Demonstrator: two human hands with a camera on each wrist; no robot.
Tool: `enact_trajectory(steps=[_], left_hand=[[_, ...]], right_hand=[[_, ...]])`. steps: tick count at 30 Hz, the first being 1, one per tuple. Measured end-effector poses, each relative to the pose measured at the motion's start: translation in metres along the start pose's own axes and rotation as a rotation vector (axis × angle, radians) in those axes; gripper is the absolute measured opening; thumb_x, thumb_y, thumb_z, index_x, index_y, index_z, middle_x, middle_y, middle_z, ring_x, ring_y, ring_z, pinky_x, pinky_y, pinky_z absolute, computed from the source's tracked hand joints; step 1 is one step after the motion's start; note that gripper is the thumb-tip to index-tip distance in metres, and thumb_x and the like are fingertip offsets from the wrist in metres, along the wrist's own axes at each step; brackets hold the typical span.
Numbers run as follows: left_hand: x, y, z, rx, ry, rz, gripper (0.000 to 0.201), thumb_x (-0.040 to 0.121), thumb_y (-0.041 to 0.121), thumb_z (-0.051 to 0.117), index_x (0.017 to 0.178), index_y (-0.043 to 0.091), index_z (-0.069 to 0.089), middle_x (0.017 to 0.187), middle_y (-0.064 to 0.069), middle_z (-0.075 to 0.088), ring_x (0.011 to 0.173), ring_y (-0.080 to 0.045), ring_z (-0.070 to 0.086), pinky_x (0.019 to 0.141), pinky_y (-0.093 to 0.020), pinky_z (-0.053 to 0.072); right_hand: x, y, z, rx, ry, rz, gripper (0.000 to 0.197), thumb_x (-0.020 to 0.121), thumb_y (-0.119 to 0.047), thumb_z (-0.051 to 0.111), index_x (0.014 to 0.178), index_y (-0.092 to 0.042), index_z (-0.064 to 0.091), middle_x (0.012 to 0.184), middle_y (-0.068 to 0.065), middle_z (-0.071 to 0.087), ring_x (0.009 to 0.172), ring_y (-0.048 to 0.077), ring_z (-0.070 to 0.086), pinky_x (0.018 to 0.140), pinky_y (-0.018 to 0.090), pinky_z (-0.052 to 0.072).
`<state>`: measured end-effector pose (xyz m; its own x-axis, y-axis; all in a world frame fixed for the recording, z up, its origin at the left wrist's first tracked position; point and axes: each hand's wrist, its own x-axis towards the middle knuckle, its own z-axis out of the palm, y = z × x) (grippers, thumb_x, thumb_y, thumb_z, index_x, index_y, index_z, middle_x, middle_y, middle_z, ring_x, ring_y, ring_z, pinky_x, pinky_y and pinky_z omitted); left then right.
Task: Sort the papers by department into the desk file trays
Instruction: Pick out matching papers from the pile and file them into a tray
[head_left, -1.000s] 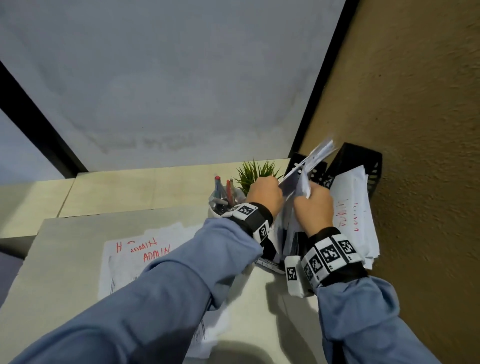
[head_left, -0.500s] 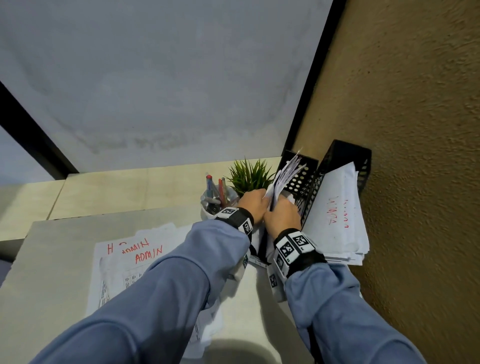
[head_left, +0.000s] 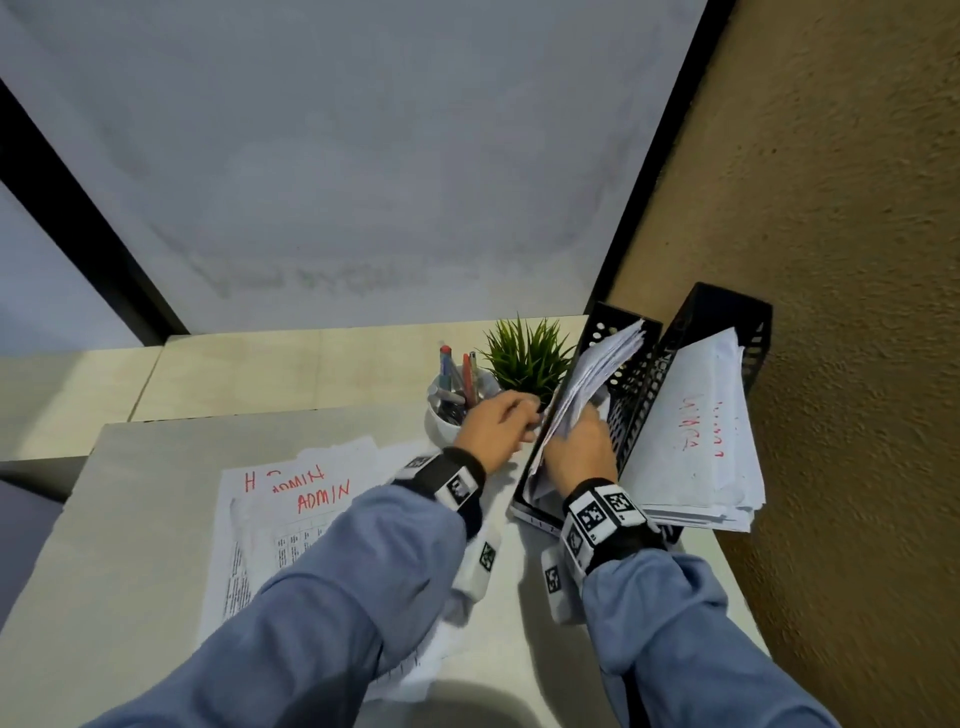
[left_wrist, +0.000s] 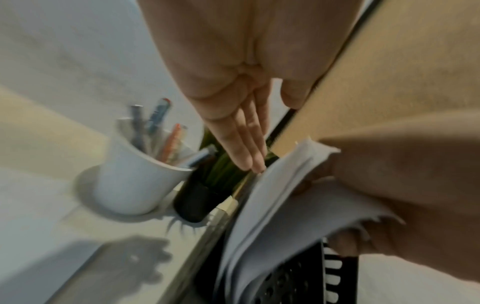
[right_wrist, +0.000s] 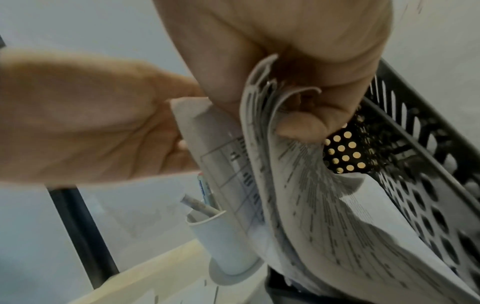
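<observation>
Two black perforated file trays stand upright at the desk's right edge. The left tray (head_left: 631, 332) holds a thick white paper stack (head_left: 597, 364). My right hand (head_left: 579, 441) grips that stack at its near end, thumb pinching the sheets (right_wrist: 311, 185). Beside it, my left hand (head_left: 514, 418) is flat, its straight fingertips (left_wrist: 255, 164) touching the stack's left side (left_wrist: 270, 195). In the right tray (head_left: 727, 317) lean sheets with red writing (head_left: 696, 431). Loose papers marked "ADMIN" in red (head_left: 311, 493) lie on the desk under my left forearm.
A white cup of pens (head_left: 449, 405) and a small green plant in a dark pot (head_left: 524, 358) stand just left of the trays, close to my left hand. A tan textured wall (head_left: 831, 364) runs along the right. A white panel closes off the back.
Both hands brought the paper stack down from above into the left tray. My left hand then let go and flattened against its side, while the right kept its grip.
</observation>
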<state>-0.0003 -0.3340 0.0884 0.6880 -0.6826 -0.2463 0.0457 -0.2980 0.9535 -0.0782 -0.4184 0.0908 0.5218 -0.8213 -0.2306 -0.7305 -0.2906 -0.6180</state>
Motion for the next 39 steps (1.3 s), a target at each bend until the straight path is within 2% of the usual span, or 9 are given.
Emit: enact_trajectory(steps=[6, 9, 13, 17, 20, 25, 32, 36, 39], left_hand=[[-0.061, -0.099, -0.088, 0.180, 0.471, -0.316, 0.025, 0.092, 0.014, 0.053, 0.116, 0.009, 0.057, 0.120, -0.012, 0.062, 0.104, -0.026, 0.060, 0.094, -0.036, 0.047], [-0.090, -0.155, -0.130, 0.402, 0.606, -0.594, 0.039, 0.085, 0.012, 0.058, 0.122, 0.001, 0.051, 0.126, -0.021, 0.055, 0.109, -0.037, 0.056, 0.096, -0.044, 0.046], [-0.120, -0.189, -0.147, 0.501, 0.616, -0.816, 0.052, 0.082, 0.024, 0.064, 0.123, -0.003, 0.046, 0.127, -0.026, 0.047, 0.115, -0.043, 0.048, 0.095, -0.047, 0.042], [-0.129, -0.199, -0.147, 0.430, 0.632, -0.792, 0.070, 0.080, 0.029, 0.069, 0.134, -0.002, 0.036, 0.135, -0.025, 0.041, 0.123, -0.042, 0.043, 0.100, -0.047, 0.039], [-0.133, -0.202, -0.146, 0.252, 0.680, -0.751, 0.066, 0.080, 0.024, 0.070, 0.133, 0.001, 0.038, 0.131, -0.022, 0.049, 0.117, -0.040, 0.051, 0.096, -0.043, 0.044], [-0.139, -0.200, -0.138, 0.130, 0.603, -0.535, 0.008, 0.083, 0.014, 0.056, 0.084, 0.013, 0.064, 0.087, -0.019, 0.062, 0.083, -0.030, 0.060, 0.072, -0.032, 0.043], [-0.150, -0.188, -0.140, -0.296, 0.479, -0.437, 0.047, 0.062, -0.022, 0.040, 0.034, 0.010, 0.059, 0.078, -0.013, 0.062, 0.087, -0.033, 0.054, 0.073, -0.037, 0.047], [-0.151, -0.186, -0.150, -0.086, 0.497, -0.430, 0.048, 0.068, -0.024, 0.040, 0.045, 0.011, 0.063, 0.085, -0.014, 0.065, 0.091, -0.035, 0.057, 0.083, -0.040, 0.050], [-0.153, -0.193, -0.158, 0.112, 0.771, -0.516, 0.030, 0.079, -0.014, 0.050, 0.096, 0.003, 0.069, 0.110, -0.021, 0.062, 0.099, -0.038, 0.060, 0.086, -0.035, 0.048]], right_hand=[[-0.051, -0.003, 0.010, 0.126, 0.219, -0.424, 0.045, 0.090, -0.014, 0.050, 0.134, -0.015, 0.040, 0.134, 0.003, 0.046, 0.097, 0.018, 0.057, 0.077, 0.027, 0.045], [-0.074, 0.011, 0.048, -0.025, -0.004, -0.544, 0.027, 0.091, -0.015, 0.046, 0.117, -0.017, 0.052, 0.118, 0.000, 0.054, 0.085, 0.018, 0.059, 0.074, 0.034, 0.050], [-0.081, 0.038, 0.109, -0.147, -0.346, -0.304, 0.029, 0.091, -0.017, 0.045, 0.119, -0.016, 0.053, 0.122, 0.001, 0.049, 0.105, 0.018, 0.056, 0.091, 0.030, 0.045], [-0.088, 0.052, 0.144, -0.147, -0.510, -0.132, 0.008, 0.087, -0.021, 0.050, 0.084, -0.026, 0.044, 0.090, -0.003, 0.041, 0.092, 0.015, 0.041, 0.074, 0.023, 0.033], [-0.092, 0.053, 0.152, -0.108, -0.500, -0.093, 0.042, 0.083, -0.016, 0.051, 0.063, -0.029, 0.017, 0.069, -0.010, 0.018, 0.081, 0.013, 0.032, 0.052, 0.017, 0.019], [-0.097, 0.047, 0.152, -0.108, -0.467, -0.049, 0.042, 0.080, -0.011, 0.056, 0.061, -0.022, 0.020, 0.069, -0.006, 0.021, 0.055, 0.008, 0.023, 0.047, 0.021, 0.016], [-0.089, 0.046, 0.141, 0.459, -0.435, 0.111, 0.019, 0.082, -0.005, 0.060, 0.101, -0.008, 0.061, 0.104, 0.004, 0.060, 0.072, 0.015, 0.055, 0.052, 0.011, 0.045], [-0.089, 0.038, 0.133, 0.427, -0.403, 0.010, 0.014, 0.059, -0.002, 0.058, 0.054, -0.013, 0.063, 0.060, 0.005, 0.061, 0.052, 0.015, 0.055, 0.044, 0.015, 0.042], [-0.090, 0.035, 0.137, 0.220, -0.436, 0.026, 0.029, 0.072, 0.009, 0.057, 0.054, -0.014, 0.060, 0.056, 0.003, 0.055, 0.051, 0.015, 0.051, 0.049, 0.016, 0.041]])
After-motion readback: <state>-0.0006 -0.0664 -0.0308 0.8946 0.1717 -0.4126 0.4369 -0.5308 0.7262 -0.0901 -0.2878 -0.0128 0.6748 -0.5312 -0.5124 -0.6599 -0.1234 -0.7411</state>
